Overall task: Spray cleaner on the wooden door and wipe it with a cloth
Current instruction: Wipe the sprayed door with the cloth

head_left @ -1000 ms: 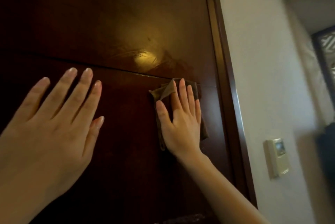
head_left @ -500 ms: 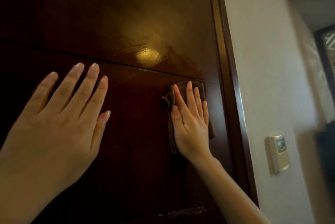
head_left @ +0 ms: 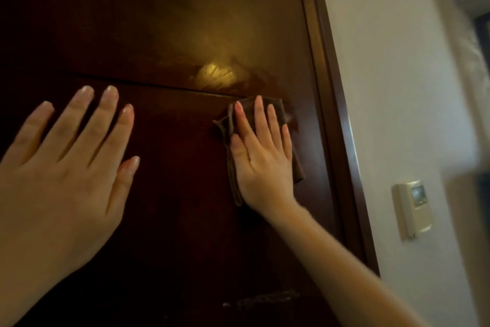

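Dark reddish-brown door (head_left: 159,22), brown cloth (head_left: 298,167), off-white wall (head_left: 392,61), beige wall panel (head_left: 412,211).

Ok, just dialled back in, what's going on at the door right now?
A person is wiping the dark wooden door. The right hand presses a folded brown cloth flat against it with straight fingers, just under the horizontal groove and close to the frame side. The left hand is spread flat against the door further left and holds nothing. A shiny streaked patch shows just above the cloth.
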Motion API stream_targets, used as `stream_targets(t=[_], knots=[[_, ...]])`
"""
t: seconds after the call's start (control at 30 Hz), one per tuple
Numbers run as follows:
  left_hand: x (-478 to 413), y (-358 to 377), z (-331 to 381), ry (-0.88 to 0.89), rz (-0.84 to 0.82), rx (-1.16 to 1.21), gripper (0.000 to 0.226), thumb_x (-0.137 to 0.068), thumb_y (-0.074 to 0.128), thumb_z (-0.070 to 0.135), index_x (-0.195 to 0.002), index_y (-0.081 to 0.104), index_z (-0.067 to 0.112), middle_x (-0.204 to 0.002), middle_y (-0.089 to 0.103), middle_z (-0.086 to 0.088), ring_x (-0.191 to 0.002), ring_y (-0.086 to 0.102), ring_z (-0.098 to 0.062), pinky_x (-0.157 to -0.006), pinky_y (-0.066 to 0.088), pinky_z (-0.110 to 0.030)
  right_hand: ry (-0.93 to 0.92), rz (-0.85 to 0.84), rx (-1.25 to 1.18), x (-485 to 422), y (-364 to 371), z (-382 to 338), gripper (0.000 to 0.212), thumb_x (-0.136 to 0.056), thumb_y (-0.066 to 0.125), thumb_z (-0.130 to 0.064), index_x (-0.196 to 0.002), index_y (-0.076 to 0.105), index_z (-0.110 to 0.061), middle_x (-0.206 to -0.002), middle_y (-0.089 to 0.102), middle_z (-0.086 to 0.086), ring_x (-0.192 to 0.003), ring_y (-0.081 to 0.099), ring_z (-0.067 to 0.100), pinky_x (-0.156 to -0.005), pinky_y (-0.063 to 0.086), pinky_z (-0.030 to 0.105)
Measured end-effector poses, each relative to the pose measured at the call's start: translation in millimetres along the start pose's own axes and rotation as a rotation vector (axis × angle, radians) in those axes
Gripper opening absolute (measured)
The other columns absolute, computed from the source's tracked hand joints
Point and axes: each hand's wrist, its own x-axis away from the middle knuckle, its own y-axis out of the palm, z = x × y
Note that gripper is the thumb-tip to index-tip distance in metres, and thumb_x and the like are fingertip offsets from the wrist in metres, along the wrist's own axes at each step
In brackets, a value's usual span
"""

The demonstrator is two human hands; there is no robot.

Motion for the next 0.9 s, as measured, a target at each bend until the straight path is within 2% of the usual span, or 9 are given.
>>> stream_targets(t=[0.07, 0.17, 0.23, 0.33, 0.43, 0.53, 0.6, 0.73, 0.9], knots=[[0.4, -3.9, 0.4, 0.009, 0.011, -0.001, 0.059, -0.097, 0.016, 0.035, -0.148, 0.016, 0.004, -0.156, 0.008, -0.016, -0.144, 0.004, -0.033, -0.109, 0.020, -0.061, -0.030, 0.006, 0.054, -14.2, -4.7, 25.4, 0.051, -0.089, 0.007, -0.050, -0.139, 0.002, -0.039, -0.154, 0.001, -0.009, -0.140, -0.008, 0.005, -0.112, -0.007, 0.030], [2.4, -11.6, 3.7, 0.002, 0.051, -0.009, 0.059, -0.098, 0.017, 0.035, -0.144, 0.024, 0.001, -0.153, 0.020, -0.019, -0.142, 0.013, -0.035, -0.110, 0.018, -0.060, 0.129, 0.067, 0.086, -33.3, -13.7, 65.3, 0.055, -0.091, 0.007, -0.049, -0.144, 0.008, -0.035, -0.157, 0.005, -0.004, -0.143, -0.003, 0.010, -0.114, -0.003, 0.033], [3.4, -17.1, 8.1, -0.007, 0.067, -0.034, 0.058, -0.097, 0.020, 0.035, -0.142, 0.030, 0.000, -0.150, 0.026, -0.020, -0.140, 0.020, -0.036, -0.112, 0.016, -0.055, 0.230, 0.032, 0.053, -30.5, -15.7, 77.7, 0.053, -0.093, 0.008, -0.046, -0.145, 0.006, -0.035, -0.157, -0.001, -0.008, -0.142, -0.008, 0.005, -0.116, -0.006, 0.032], [3.4, -23.9, 12.7, -0.023, 0.059, -0.055, 0.057, -0.096, 0.023, 0.034, -0.141, 0.034, 0.000, -0.149, 0.030, -0.020, -0.139, 0.025, -0.035, -0.111, 0.017, -0.051, 0.252, 0.023, 0.036, -9.6, -13.8, 67.3, 0.049, -0.091, 0.007, -0.046, -0.138, -0.004, -0.039, -0.155, -0.007, -0.013, -0.139, -0.015, 0.001, -0.114, -0.012, 0.029], [2.2, -29.6, 13.3, -0.035, 0.020, -0.066, 0.057, -0.096, 0.024, 0.034, -0.141, 0.034, 0.000, -0.148, 0.031, -0.019, -0.139, 0.024, -0.034, -0.112, 0.016, -0.050, 0.132, 0.019, 0.041, 20.2, -4.7, 40.0, 0.048, -0.091, 0.005, -0.050, -0.137, -0.006, -0.042, -0.151, -0.012, -0.016, -0.139, -0.017, 0.002, -0.112, -0.014, 0.025], [1.5, -33.5, 17.6, -0.085, -0.026, -0.071, 0.058, -0.095, 0.022, 0.035, -0.141, 0.033, 0.002, -0.149, 0.029, -0.018, -0.140, 0.022, -0.032, -0.113, 0.012, -0.046, -0.086, -0.006, 0.053, 24.4, -2.9, 41.8, 0.052, -0.094, 0.008, -0.051, -0.143, 0.005, -0.034, -0.152, -0.003, -0.012, -0.142, -0.008, 0.007, -0.113, -0.008, 0.028], [-1.0, -35.8, 24.6, -0.130, -0.043, -0.059, 0.058, -0.095, 0.019, 0.037, -0.141, 0.031, 0.003, -0.149, 0.028, -0.017, -0.140, 0.019, -0.030, -0.114, 0.006, -0.040, -0.164, 0.004, 0.102, 2.5, -9.3, 62.9, 0.053, -0.095, 0.011, -0.051, -0.143, 0.007, -0.030, -0.152, 0.001, -0.010, -0.141, -0.004, 0.007, -0.113, -0.005, 0.028], [0.0, -32.2, 36.1, -0.108, -0.068, -0.063, 0.059, -0.096, 0.016, 0.038, -0.141, 0.027, 0.001, -0.150, 0.026, -0.019, -0.140, 0.018, -0.030, -0.115, 0.004, -0.038, 0.080, 0.018, 0.018, -26.9, -22.8, 95.3, 0.050, -0.094, 0.013, -0.044, -0.141, -0.001, -0.036, -0.153, -0.002, -0.015, -0.139, -0.008, -0.002, -0.114, -0.007, 0.026], [2.1, -27.5, 35.7, -0.114, -0.060, -0.059, 0.060, -0.097, 0.015, 0.038, -0.143, 0.026, 0.001, -0.150, 0.025, -0.018, -0.141, 0.017, -0.029, -0.115, 0.006, -0.040, 0.135, 0.026, -0.004, 11.2, -20.0, 104.0, 0.066, -0.088, 0.010, -0.051, -0.148, 0.004, -0.024, -0.151, -0.001, -0.017, -0.139, -0.008, -0.005, -0.115, -0.007, 0.024]])
